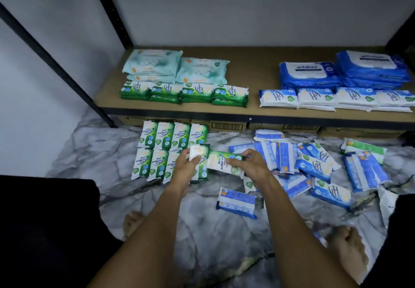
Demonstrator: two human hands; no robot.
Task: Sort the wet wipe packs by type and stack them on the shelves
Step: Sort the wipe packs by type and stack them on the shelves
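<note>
Across the upper half of the frame, the wood shelf (253, 72) carries sorted wipe packs. Upper right: dark blue packs (312, 72) w/ white labels, in two stacks. Upper left: pale teal packs (155, 63), also two stacks. In front of those is a row of green shelf packs (186, 92), two high. At right front sits a row of white-blue packs (336, 99).

Centre left, on the floor just below the shelf edge, green floor packs (166, 137) lie in two neat rows, green & white w/ "Pine Antibacterial Wipes" print. Centre right, a loose blue heap (314, 164) is jumbled, some packs face down, w/ a green one at its far right.

L hand (186, 166) grips the white end of the end pack (197, 153), at the lower row's right end. R hand (251, 164) holds a crosswise pack (222, 161), green, fingers curled over its top edge, touching the end pack. A lone blue pack (238, 202) lies face down lower centre, apart from the heap.

Around: marble floor (213, 231), cardboard boxes (226, 127) under the shelf, black rack post (110, 11) upper left, a bare foot (133, 222) lower left. The L forearm covers part of the lower row.
</note>
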